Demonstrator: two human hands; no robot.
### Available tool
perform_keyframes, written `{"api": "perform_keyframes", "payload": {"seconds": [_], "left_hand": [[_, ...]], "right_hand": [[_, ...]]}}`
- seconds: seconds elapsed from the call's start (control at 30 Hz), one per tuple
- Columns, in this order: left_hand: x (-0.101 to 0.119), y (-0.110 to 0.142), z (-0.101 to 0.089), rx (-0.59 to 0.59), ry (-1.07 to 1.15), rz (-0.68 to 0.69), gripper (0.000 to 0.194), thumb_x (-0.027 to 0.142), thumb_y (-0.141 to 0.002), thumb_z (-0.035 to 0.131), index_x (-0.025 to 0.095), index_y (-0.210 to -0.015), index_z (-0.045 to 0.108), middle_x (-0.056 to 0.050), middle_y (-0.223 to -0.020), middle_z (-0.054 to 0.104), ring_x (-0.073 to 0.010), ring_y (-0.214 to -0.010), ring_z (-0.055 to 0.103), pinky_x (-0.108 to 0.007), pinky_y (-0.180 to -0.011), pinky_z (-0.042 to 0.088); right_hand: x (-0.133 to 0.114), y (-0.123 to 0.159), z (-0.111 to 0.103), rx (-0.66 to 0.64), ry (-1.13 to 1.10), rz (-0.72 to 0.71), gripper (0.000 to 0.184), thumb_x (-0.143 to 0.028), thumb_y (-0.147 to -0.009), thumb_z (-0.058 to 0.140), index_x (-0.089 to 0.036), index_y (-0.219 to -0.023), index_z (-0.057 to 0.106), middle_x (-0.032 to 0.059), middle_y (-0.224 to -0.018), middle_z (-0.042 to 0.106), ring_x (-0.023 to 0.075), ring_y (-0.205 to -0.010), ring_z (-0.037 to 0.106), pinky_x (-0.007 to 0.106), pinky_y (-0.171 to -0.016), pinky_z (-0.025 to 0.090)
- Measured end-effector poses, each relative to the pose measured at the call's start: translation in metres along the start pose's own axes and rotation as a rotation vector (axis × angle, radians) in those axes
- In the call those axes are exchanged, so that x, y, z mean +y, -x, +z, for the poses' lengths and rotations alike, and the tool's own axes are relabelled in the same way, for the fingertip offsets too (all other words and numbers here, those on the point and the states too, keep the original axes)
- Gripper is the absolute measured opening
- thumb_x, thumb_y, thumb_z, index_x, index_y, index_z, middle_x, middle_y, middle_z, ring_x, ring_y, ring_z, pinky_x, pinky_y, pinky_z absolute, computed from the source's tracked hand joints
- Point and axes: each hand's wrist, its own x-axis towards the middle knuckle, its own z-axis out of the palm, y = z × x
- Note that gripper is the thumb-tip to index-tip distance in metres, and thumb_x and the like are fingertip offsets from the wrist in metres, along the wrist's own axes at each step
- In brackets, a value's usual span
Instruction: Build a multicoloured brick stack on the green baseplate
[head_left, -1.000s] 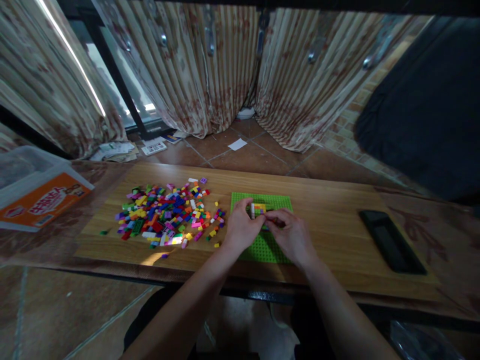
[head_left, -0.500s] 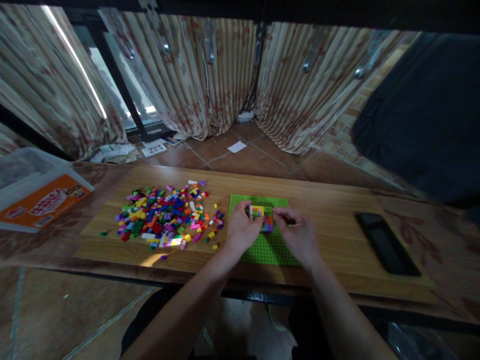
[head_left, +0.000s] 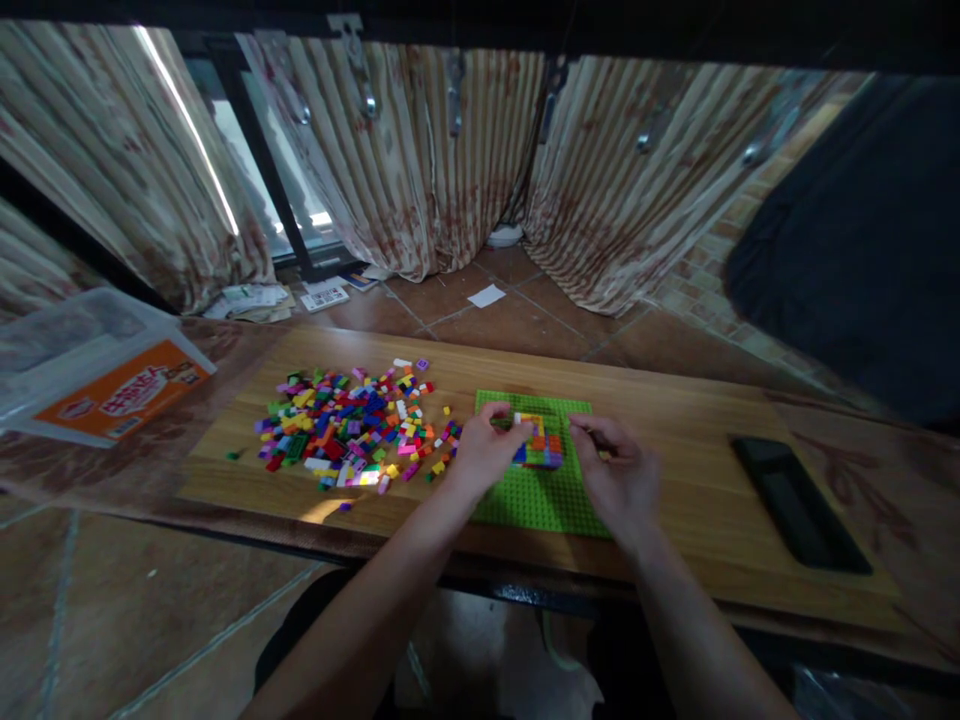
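Observation:
A green studded baseplate [head_left: 544,505] lies on the wooden board. On it stands a low build of bricks [head_left: 541,445] in yellow, white, orange, blue, red and purple. My left hand [head_left: 491,450] is at the build's left side, its thumb reaching to the near-left edge and its index finger apart from the thumb. To the right of the build is my right hand [head_left: 619,470], fingertips pinched together over the plate's right part. Anything between those fingertips is too small or dark to make out.
Loose coloured bricks [head_left: 352,425] are heaped on the wooden board [head_left: 675,440] to the left. A clear plastic box [head_left: 97,370] with an orange label stands beyond them at far left. A black phone-like slab [head_left: 799,500] lies at the right.
The view has shifted, moving everything on the table rightward in the picture. My left hand has drawn back a little from the build, uncovering more of its near-left side. My right hand remains pinched.

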Motion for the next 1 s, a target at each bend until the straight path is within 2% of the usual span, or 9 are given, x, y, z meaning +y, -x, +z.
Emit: {"api": "perform_keyframes", "payload": {"seconds": [0.13, 0.23, 0.3, 0.43, 0.57, 0.73, 0.87, 0.93, 1.0], "left_hand": [[0.009, -0.006, -0.027, -0.013, 0.159, -0.022, 0.023, 0.029, -0.076, 0.068, 0.012, -0.093, 0.068, -0.006, -0.087, 0.068, -0.012, -0.072, 0.059, -0.024, -0.068, 0.047], [0.018, -0.007, -0.054, -0.054, 0.157, -0.04, 0.023, 0.031, -0.076, 0.068, 0.014, -0.092, 0.07, -0.002, -0.078, 0.066, -0.0103, -0.064, 0.056, -0.021, -0.058, 0.043], [0.021, -0.008, -0.071, -0.002, 0.145, -0.036, 0.026, 0.032, -0.073, 0.07, 0.015, -0.093, 0.071, -0.002, -0.078, 0.067, -0.0106, -0.064, 0.056, -0.021, -0.056, 0.043], [0.019, -0.014, -0.1, 0.128, 0.105, -0.036, 0.029, 0.032, -0.066, 0.075, 0.012, -0.088, 0.072, -0.003, -0.073, 0.068, -0.0099, -0.061, 0.056, -0.021, -0.057, 0.042], [0.014, -0.017, -0.117, 0.141, 0.063, -0.033, 0.028, 0.034, -0.067, 0.073, 0.013, -0.086, 0.072, 0.0, -0.068, 0.067, -0.0101, -0.06, 0.055, -0.022, -0.059, 0.041], [0.018, -0.012, -0.128, 0.005, -0.167, 0.004, 0.027, 0.031, -0.069, 0.066, 0.012, -0.088, 0.072, -0.003, -0.074, 0.069, -0.0137, -0.066, 0.058, -0.023, -0.06, 0.042], [0.02, -0.005, -0.133, -0.272, -0.46, 0.042, 0.021, 0.031, -0.071, 0.06, 0.015, -0.08, 0.071, -0.001, -0.069, 0.067, -0.0147, -0.064, 0.059, -0.022, -0.056, 0.042], [0.019, -0.002, -0.134, -0.402, -0.567, -0.005, 0.023, 0.033, -0.073, 0.058, 0.016, -0.082, 0.071, 0.001, -0.063, 0.064, -0.0134, -0.054, 0.056, -0.022, -0.05, 0.039], [0.016, 0.0, -0.132, -0.469, -0.661, -0.054, 0.025, 0.034, -0.074, 0.056, 0.017, -0.086, 0.07, 0.002, -0.059, 0.062, -0.0123, -0.047, 0.051, -0.023, -0.046, 0.036]], "right_hand": [[-0.012, 0.005, 0.002, -0.065, 0.005, -0.046, 0.015, -0.027, -0.087, 0.059, -0.021, -0.088, 0.072, 0.0024, -0.082, 0.071, 0.0153, -0.069, 0.064, 0.029, -0.065, 0.051], [-0.027, 0.017, 0.012, -0.162, -0.049, -0.11, 0.014, -0.025, -0.089, 0.058, -0.022, -0.089, 0.071, 0.0022, -0.084, 0.071, 0.0152, -0.072, 0.065, 0.028, -0.067, 0.051], [-0.037, 0.029, 0.023, -0.267, -0.083, -0.178, 0.015, -0.023, -0.091, 0.055, -0.022, -0.091, 0.07, 0.0025, -0.087, 0.071, 0.0155, -0.078, 0.067, 0.028, -0.072, 0.052], [-0.048, 0.054, 0.048, -0.507, -0.005, -0.294, 0.016, -0.019, -0.091, 0.055, -0.022, -0.098, 0.069, 0.0044, -0.092, 0.071, 0.0169, -0.084, 0.067, 0.029, -0.075, 0.053], [-0.048, 0.067, 0.066, -0.586, 0.079, -0.315, 0.014, -0.018, -0.091, 0.056, -0.019, -0.097, 0.069, 0.0067, -0.094, 0.07, 0.0196, -0.089, 0.065, 0.032, -0.081, 0.052], [-0.049, 0.066, 0.076, -0.602, 0.171, -0.344, 0.015, -0.016, -0.088, 0.059, -0.02, -0.099, 0.069, 0.0071, -0.096, 0.07, 0.021, -0.092, 0.063, 0.034, -0.082, 0.052], [-0.05, 0.063, 0.08, -0.61, 0.25, -0.358, 0.012, -0.015, -0.088, 0.06, -0.02, -0.091, 0.071, 0.0067, -0.095, 0.069, 0.0207, -0.088, 0.063, 0.032, -0.079, 0.052], [-0.05, 0.063, 0.082, -0.614, 0.276, -0.352, 0.012, -0.015, -0.089, 0.059, -0.02, -0.088, 0.071, 0.0064, -0.092, 0.069, 0.0198, -0.086, 0.063, 0.031, -0.077, 0.051], [-0.049, 0.063, 0.083, -0.614, 0.291, -0.341, 0.013, -0.016, -0.09, 0.058, -0.019, -0.087, 0.071, 0.0063, -0.09, 0.069, 0.0194, -0.085, 0.063, 0.03, -0.076, 0.051]]}}
